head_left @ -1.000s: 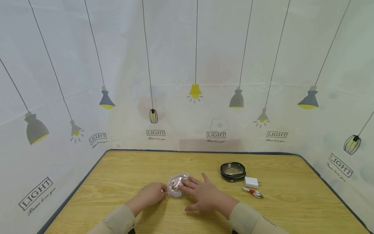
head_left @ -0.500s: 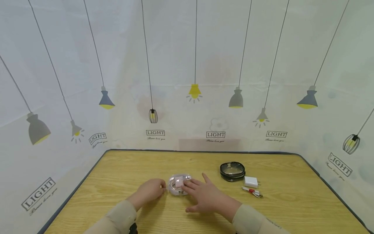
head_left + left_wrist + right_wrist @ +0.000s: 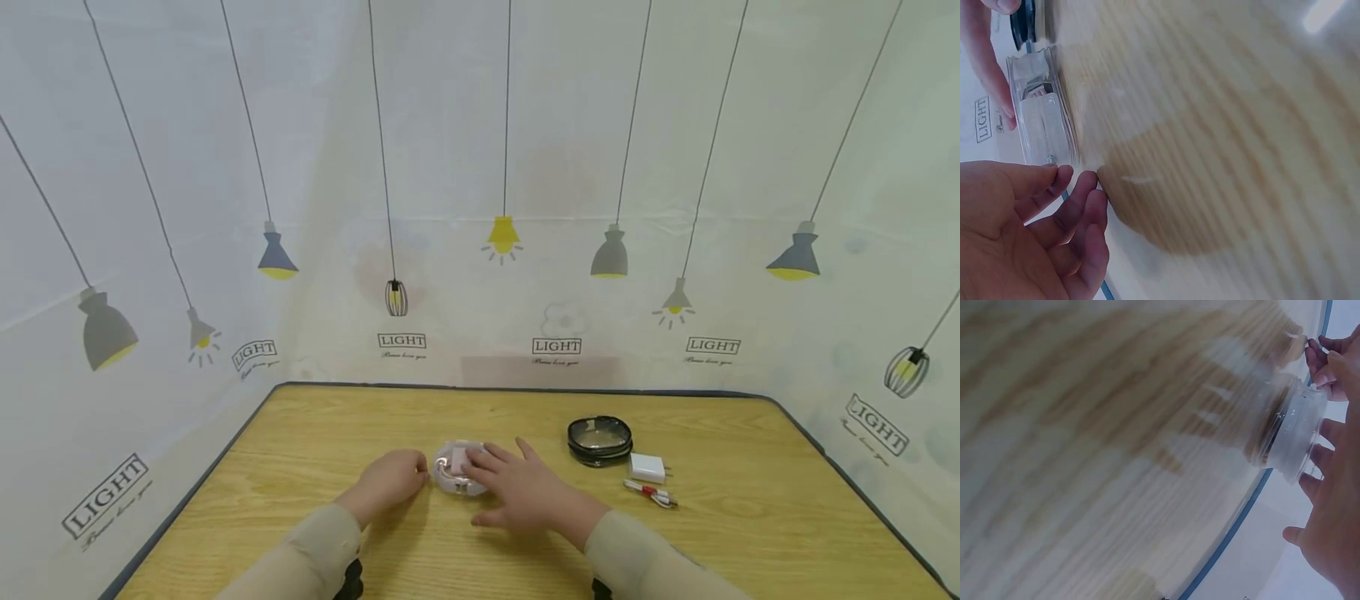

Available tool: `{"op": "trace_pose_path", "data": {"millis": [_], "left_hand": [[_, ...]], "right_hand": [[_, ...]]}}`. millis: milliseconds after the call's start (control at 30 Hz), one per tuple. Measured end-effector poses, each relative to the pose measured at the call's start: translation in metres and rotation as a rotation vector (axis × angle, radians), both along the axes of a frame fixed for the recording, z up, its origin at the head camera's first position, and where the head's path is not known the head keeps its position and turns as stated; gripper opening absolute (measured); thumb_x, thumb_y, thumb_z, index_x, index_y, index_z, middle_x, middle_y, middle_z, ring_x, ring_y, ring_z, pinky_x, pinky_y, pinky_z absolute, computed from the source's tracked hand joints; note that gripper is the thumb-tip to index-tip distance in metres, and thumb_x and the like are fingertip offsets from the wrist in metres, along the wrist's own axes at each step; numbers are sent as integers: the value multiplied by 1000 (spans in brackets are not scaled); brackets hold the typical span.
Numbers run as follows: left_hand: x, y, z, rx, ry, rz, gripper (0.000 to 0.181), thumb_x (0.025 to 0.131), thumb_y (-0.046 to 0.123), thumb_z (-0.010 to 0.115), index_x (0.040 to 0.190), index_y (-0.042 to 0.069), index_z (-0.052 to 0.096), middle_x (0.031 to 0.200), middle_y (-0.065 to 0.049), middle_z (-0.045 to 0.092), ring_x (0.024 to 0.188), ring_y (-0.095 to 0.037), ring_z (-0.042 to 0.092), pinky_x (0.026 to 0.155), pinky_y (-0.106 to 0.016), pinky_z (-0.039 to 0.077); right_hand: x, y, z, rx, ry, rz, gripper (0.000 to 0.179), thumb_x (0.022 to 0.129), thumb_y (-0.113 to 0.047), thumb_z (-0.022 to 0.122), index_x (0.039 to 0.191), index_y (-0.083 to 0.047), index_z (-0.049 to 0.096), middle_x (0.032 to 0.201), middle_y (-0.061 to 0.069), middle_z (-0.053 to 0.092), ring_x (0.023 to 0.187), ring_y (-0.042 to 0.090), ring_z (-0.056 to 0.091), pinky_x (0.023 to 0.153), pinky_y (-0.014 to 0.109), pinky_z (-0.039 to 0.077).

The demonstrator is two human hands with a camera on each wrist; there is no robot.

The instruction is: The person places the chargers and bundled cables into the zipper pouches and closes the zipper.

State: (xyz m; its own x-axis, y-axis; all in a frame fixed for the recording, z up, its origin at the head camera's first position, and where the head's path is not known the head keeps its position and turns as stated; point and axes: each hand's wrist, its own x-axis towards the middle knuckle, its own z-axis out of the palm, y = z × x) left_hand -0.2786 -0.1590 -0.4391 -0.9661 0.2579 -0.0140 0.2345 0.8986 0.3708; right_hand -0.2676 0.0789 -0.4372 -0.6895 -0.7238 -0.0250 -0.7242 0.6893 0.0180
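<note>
A small round clear zip pouch [image 3: 462,482] lies on the table, with a white block and a coiled cable showing inside. At its left side my left hand [image 3: 393,477] pinches the zipper pull between thumb and index finger; in the left wrist view the left hand [image 3: 1035,219] is at the end of the pouch's zipped side [image 3: 1041,122]. My right hand [image 3: 521,492] has its fingers spread, the tips resting on the pouch's top right. From the right wrist view, the right hand [image 3: 1335,487] lies over the pouch [image 3: 1291,434].
To the right sits a black-rimmed pouch [image 3: 599,441] with a see-through top. In front of it lie a white plug adapter [image 3: 647,468] and a short bundled white cable [image 3: 651,493] with a red part. A printed cloth wall [image 3: 480,300] borders the table.
The pouch has shifted slightly, and more of the white block inside shows beside my right fingers. Both hands stay at it, moving only a little.
</note>
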Motion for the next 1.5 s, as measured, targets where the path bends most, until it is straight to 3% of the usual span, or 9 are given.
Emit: {"op": "trace_pose_path", "data": {"millis": [233,500,867,1133,1500], "left_hand": [[-10,-3,-4,-6,-10,1,10,91,14,64,83,8,66,78,-1,59,69,-17,51,67,-38,46],[-8,-5,-3,-20,-17,-35,8,93,12,62,86,10,67,86,-3,64,77,-19,55,75,-43,48],[-2,-3,-5,83,-96,-53,16,96,8,57,81,8,62,60,0,54,56,-12,47,57,-30,40],[0,-1,-8,90,-41,-80,19,94,6,58,76,9,60,55,3,52,53,-12,45,55,-29,39],[6,1,-9,100,-20,-104,19,93,5,57,75,9,58,55,3,52,52,-11,45,53,-28,38]], "right_hand": [[-4,-4,-1,-19,-50,-16,76,90,-68,48,153,-31,31,160,-5,20,145,24,19,109,65,15],[-5,-9,0,-23,-116,-61,76,88,-70,49,152,-32,34,160,-7,20,145,24,19,109,65,13],[-1,-12,2,-44,-123,-94,75,87,-69,53,151,-32,38,158,-7,25,143,26,25,109,65,15],[-2,-10,1,-51,-164,-109,78,86,-71,51,152,-34,33,159,-9,20,145,25,20,109,65,15],[-2,-10,2,-32,-183,-104,79,87,-70,52,153,-33,31,160,-9,18,146,23,18,108,66,17]]}}
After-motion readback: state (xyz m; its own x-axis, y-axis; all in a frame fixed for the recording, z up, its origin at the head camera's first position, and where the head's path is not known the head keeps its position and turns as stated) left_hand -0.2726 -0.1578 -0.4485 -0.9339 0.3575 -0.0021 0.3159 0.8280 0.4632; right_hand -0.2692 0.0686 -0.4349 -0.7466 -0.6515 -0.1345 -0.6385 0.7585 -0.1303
